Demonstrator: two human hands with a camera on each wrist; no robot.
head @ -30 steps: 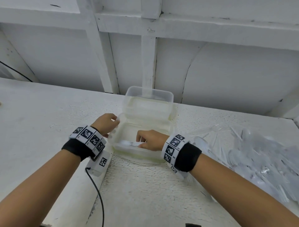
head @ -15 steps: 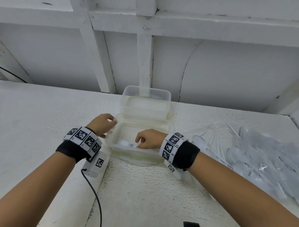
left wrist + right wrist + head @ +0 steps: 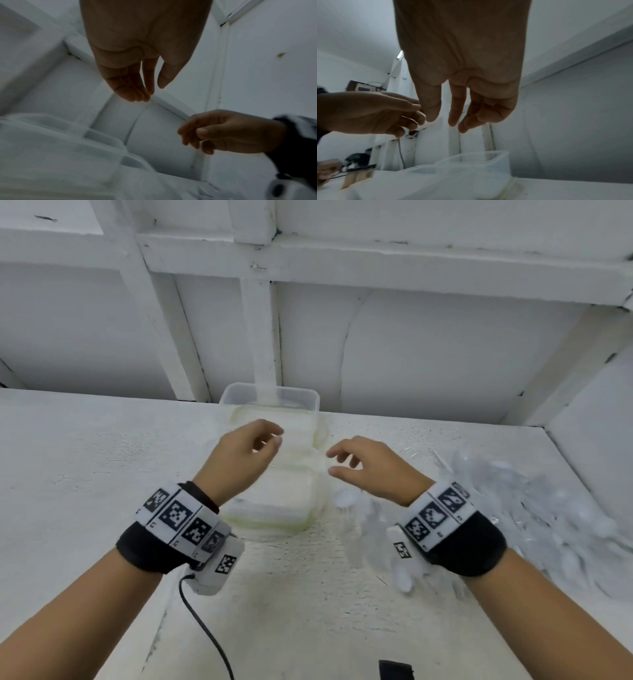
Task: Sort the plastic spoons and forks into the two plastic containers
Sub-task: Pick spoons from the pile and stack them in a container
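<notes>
Two clear plastic containers stand end to end on the white table: the near container [image 3: 274,508] and the far container [image 3: 270,400]. What lies inside them is too blurred to tell. My left hand [image 3: 270,441] hovers above them with its fingers loosely bent and holds nothing. My right hand [image 3: 337,462] hovers just to the right, also relaxed and without anything in it. The left wrist view shows the left hand [image 3: 145,94] with fingers hanging free, and the right wrist view shows the same of the right hand [image 3: 453,121]. A pile of clear spoons and forks [image 3: 534,508] lies at the right.
A loose white spoon [image 3: 346,498] lies beside the near container and another spoon [image 3: 402,577] under my right wrist. A black cable [image 3: 205,628] runs from the left wrist unit. A white panelled wall [image 3: 428,354] closes the back and right side.
Both hands have risen. The right hand came up out of the near container and let go of the white piece it held. The left hand left the container's left rim.
</notes>
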